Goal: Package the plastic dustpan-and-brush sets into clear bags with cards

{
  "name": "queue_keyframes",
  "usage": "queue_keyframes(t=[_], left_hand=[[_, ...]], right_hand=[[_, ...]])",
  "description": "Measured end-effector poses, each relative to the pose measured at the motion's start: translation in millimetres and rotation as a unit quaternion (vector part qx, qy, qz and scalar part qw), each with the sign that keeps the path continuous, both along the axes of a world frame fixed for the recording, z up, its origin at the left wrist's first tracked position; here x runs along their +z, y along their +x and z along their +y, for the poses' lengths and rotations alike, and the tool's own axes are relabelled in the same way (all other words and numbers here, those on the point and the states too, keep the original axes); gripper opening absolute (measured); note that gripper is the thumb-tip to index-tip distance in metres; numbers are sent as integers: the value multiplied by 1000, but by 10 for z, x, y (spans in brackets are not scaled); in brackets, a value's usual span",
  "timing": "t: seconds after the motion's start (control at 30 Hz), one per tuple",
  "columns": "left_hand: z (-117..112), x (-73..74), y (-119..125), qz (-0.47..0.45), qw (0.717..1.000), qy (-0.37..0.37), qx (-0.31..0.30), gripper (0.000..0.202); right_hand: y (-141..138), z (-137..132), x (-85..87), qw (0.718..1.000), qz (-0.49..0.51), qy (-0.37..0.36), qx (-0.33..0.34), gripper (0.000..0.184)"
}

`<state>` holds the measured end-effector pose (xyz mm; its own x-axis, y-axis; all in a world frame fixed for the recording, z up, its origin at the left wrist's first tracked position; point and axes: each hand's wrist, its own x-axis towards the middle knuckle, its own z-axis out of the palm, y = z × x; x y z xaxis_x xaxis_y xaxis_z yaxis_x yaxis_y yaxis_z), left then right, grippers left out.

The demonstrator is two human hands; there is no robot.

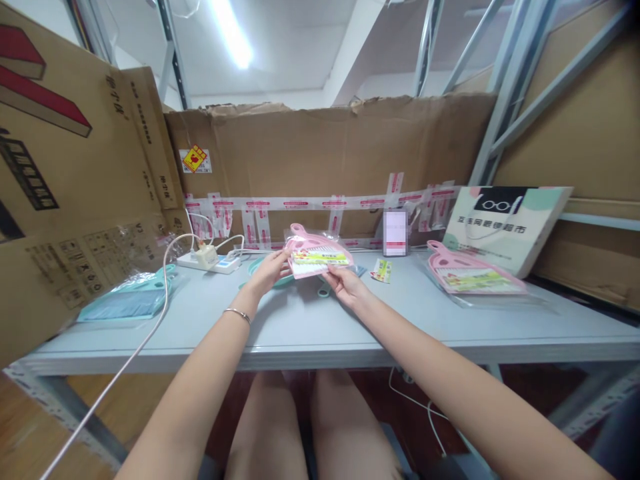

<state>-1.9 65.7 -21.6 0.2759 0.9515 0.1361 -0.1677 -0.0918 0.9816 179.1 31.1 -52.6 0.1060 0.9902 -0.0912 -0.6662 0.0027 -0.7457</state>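
Note:
Both my hands hold a pink mini dustpan set in a clear plastic bag (316, 252), lifted just above the grey table (310, 327). My left hand (270, 270) grips its left edge, fingers closed on the bag. My right hand (343, 280) pinches its lower right edge by the yellow-green label card. A silver bracelet sits on my left wrist. Under the bag lies a teal dustpan (260, 270), partly hidden.
A second bagged pink dustpan set (473, 272) lies at the right, in front of a leaning printed box (505, 223). A teal dustpan set (127, 300) lies at the left. A white power strip (207, 260), a phone (395, 233) and a loose label (383, 270) stand near the taped cardboard wall.

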Motion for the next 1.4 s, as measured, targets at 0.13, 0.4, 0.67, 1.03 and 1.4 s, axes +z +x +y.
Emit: queue_keyframes(t=[0.13,0.4,0.67,1.03,1.4], left_hand=[[12,-36,4,17,1000,-9,12,31],[-149,57,93,15,1000,-25,-10,29],[-12,33,0,-11,991,-131,33,50],[-52,49,-18,-14,993,-113,14,24],[-48,13,7,13,996,-73,40,30]], right_hand=[[-12,9,-27,1000,-4,-3,-19,21],[44,37,-54,998,-18,-28,-59,30],[-29,-56,-12,999,-40,-1,-14,7],[-70,-177,100,996,-48,55,60,6],[-68,-136,48,997,-45,46,52,19]])
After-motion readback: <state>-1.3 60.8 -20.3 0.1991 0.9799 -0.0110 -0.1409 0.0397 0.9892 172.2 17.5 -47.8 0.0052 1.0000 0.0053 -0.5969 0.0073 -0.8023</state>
